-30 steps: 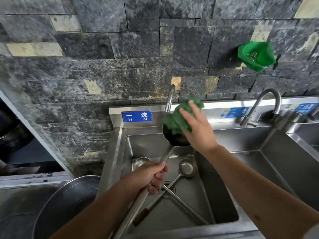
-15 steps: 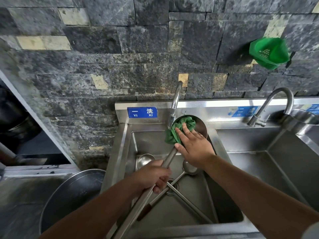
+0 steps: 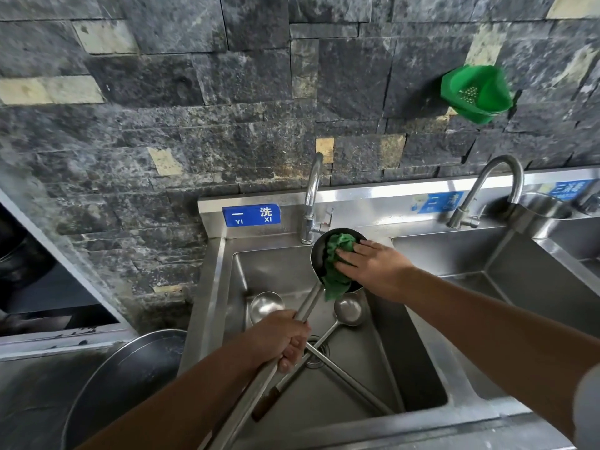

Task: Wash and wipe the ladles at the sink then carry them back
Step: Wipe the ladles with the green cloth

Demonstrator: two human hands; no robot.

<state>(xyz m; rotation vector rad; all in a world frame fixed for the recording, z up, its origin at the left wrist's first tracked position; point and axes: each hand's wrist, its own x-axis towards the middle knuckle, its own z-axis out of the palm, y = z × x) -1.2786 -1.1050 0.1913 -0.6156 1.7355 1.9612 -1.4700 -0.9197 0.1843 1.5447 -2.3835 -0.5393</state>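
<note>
My left hand (image 3: pixel 279 339) grips the long steel handle of a large ladle (image 3: pixel 316 258), whose dark bowl is held up over the left sink basin (image 3: pixel 237 280), just below the faucet (image 3: pixel 311 196). My right hand (image 3: pixel 373 263) presses a green cloth (image 3: pixel 336 267) into that bowl with straight fingers. Two smaller steel ladles lie crossed in the basin: one bowl at the left (image 3: pixel 264 308), the other (image 3: pixel 347 310) under the cloth's hanging end. Their handles cross over the drain.
A second basin (image 3: pixel 519 280) with its own faucet (image 3: pixel 496 186) lies to the right, and a steel bowl (image 3: pixel 542 212) sits on its rim. A green strainer (image 3: pixel 474 92) hangs on the stone wall. A large round steel pan (image 3: pixel 123 378) stands left of the sink.
The held ladle's bowl has come down from beside the faucet to just over the basin, turned to face up. My right hand went from the bowl's outside to pressing the cloth inside it.
</note>
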